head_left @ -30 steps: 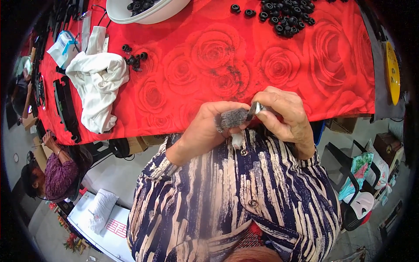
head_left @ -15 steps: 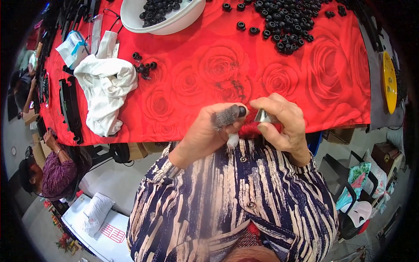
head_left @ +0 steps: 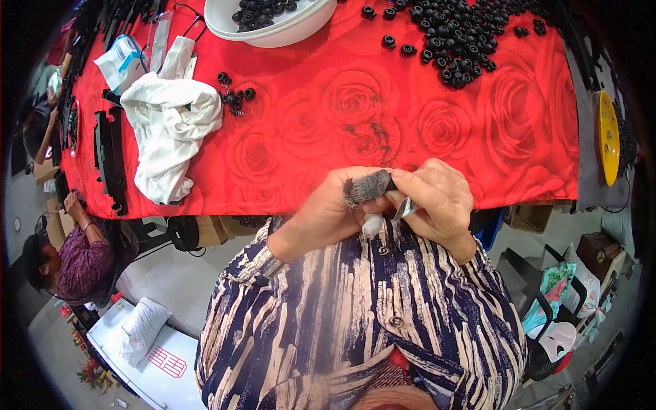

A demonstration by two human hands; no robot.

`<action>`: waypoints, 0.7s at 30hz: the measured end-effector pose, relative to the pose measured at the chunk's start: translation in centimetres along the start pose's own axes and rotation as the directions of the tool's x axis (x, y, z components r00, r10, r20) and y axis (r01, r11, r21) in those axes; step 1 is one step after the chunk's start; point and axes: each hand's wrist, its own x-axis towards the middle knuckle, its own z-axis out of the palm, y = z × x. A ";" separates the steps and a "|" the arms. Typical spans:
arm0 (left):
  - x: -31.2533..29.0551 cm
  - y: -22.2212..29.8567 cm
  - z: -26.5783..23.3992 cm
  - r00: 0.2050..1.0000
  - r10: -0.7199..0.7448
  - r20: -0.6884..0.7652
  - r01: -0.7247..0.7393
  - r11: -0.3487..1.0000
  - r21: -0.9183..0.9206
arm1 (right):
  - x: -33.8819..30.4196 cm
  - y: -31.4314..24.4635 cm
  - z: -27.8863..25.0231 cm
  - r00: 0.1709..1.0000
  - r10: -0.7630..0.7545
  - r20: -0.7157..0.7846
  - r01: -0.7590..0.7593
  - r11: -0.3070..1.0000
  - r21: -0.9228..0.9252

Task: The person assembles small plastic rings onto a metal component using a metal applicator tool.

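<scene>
Near the front edge of the table, my left hand (head_left: 318, 215) pinches a small black round part (head_left: 391, 184), most of it hidden by the fingers. A grey knitted finger cover (head_left: 369, 189) is on its thumb, and a white wrap (head_left: 372, 224) covers another fingertip. My right hand (head_left: 443, 201) is closed on a small shiny metal blade (head_left: 406, 208), its thumb and forefinger up against the black part. Beyond the hands, black shavings (head_left: 369, 137) are scattered over the red rose-patterned cloth (head_left: 294, 147).
Many similar black parts (head_left: 458, 44) are heaped at the far right. A white bowl (head_left: 294, 31) holds more. To the left lie a white cloth (head_left: 171, 116), several black parts with springs (head_left: 236, 99) and long black strips (head_left: 109, 160). A yellow plate (head_left: 608, 140) stands right; a co-worker (head_left: 85, 263) sits left.
My right hand has moved left and closed in, bringing the blade from a small gap to the black part in my left hand. The whole view has shifted slightly.
</scene>
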 end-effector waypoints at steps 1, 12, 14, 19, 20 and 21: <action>0.0 0.0 0.0 1.000 0.001 0.006 -0.001 1.000 -0.004 | 0.0 0.0 0.0 0.999 -0.041 -0.009 0.041 0.999 -0.016; 0.1 -0.6 -0.3 0.998 0.070 0.002 -0.070 0.997 0.036 | -0.1 -0.2 -0.1 0.997 0.071 0.001 -0.071 0.996 0.047; -0.1 -0.6 -0.3 0.994 0.106 0.005 -0.106 0.988 0.112 | 0.6 -0.7 -0.7 0.990 0.130 0.047 -0.135 0.984 0.117; -0.8 -0.6 -0.2 0.990 0.121 -0.067 -0.111 0.985 0.131 | 0.6 -1.1 -2.3 0.917 0.352 0.188 -0.372 0.925 0.080; -0.7 -0.6 -0.3 0.991 0.114 -0.068 -0.104 0.986 0.132 | 0.7 -1.4 -2.2 0.899 0.401 0.173 -0.415 0.908 0.052; -0.7 -0.6 -0.5 0.991 0.121 -0.064 -0.111 0.985 0.133 | 0.6 -1.4 -2.1 0.898 0.407 0.169 -0.421 0.906 0.051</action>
